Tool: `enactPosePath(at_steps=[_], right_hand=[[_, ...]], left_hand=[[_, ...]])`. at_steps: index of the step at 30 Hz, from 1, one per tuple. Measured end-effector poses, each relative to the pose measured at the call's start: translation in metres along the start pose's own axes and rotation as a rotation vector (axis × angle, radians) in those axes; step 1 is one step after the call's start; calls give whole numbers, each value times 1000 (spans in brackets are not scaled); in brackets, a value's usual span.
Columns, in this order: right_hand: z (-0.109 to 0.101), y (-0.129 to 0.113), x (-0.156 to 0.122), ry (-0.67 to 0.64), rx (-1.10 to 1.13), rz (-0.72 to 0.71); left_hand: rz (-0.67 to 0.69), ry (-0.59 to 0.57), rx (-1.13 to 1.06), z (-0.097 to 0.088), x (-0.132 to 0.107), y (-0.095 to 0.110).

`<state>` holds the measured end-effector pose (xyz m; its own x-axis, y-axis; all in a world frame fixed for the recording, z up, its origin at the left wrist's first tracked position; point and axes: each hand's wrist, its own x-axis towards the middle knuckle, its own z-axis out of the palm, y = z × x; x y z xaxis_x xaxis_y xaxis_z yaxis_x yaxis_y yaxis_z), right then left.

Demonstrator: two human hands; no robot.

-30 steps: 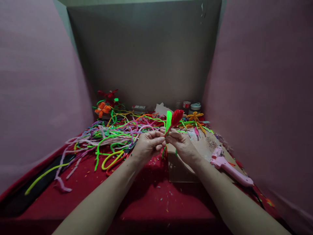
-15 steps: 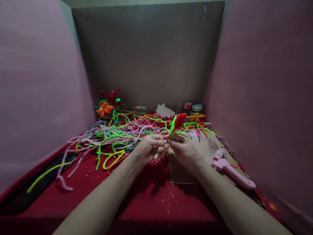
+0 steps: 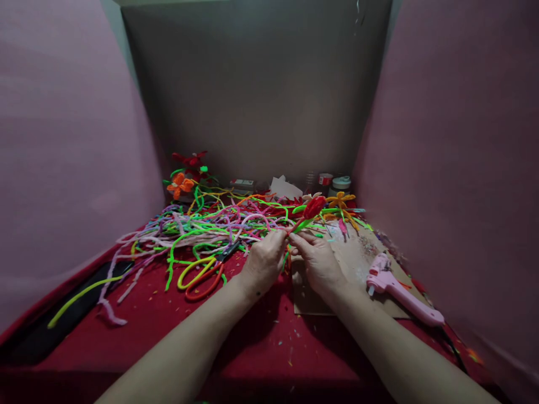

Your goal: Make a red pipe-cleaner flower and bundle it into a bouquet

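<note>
Both hands meet in the middle over the red cloth. My left hand and my right hand pinch the stem of a small pipe-cleaner flower with a red bud and a green leaf. The bud tilts up and to the right above my fingertips. Its lower stem is hidden between my fingers. A big tangle of coloured pipe cleaners lies just behind and left of my left hand.
Orange-handled scissors lie left of my left hand. A pink glue gun rests on a cardboard sheet at the right. Finished flowers, orange and yellow, and small jars stand at the back. Walls close in on three sides.
The flower has tipped from nearly upright to leaning right, and the green leaf has folded down beside the stem. My hands have turned and drawn closer together.
</note>
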<state>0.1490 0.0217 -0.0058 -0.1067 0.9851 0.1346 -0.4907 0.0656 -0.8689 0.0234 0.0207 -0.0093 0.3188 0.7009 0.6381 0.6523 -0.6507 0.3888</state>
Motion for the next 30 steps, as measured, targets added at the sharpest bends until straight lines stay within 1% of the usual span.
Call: enactPosePath(at_steps=[4,9,12,14,16,19,21,23,27,29,30], right_hand=[[-4,-6,2,-64,-176,-178],[-2,-18,0,-105,-329,-244],[-1,-21,0,-160,-362,-269],[-4,-20,2,-171,-350,-279],[-9,-18,6,-179,-309,-295],[-16,-14,12,-213,-288,-316],[-17,-13,15,-237,-274,-294],[-17,-13,15,-237,-211,-264],[-10,-13,10,-249,-55,-180],[-8,-12,8,-232,25,-123],[-7,-10,8,-203,57,-102]], left_hand=[[-19,42,-68,-4,2,4],[-176,98,-227,-7,5,14],[-260,116,-311,-7,6,14],[-313,105,-392,-6,6,14],[-382,70,-519,-7,7,15],[-510,-18,-782,-12,10,19],[-590,-83,-962,-16,12,23],[-649,-147,-1116,-21,13,25],[-703,-302,-1373,-25,13,24],[-694,-352,-1425,-23,13,23],[-679,-346,-1403,-21,13,22]])
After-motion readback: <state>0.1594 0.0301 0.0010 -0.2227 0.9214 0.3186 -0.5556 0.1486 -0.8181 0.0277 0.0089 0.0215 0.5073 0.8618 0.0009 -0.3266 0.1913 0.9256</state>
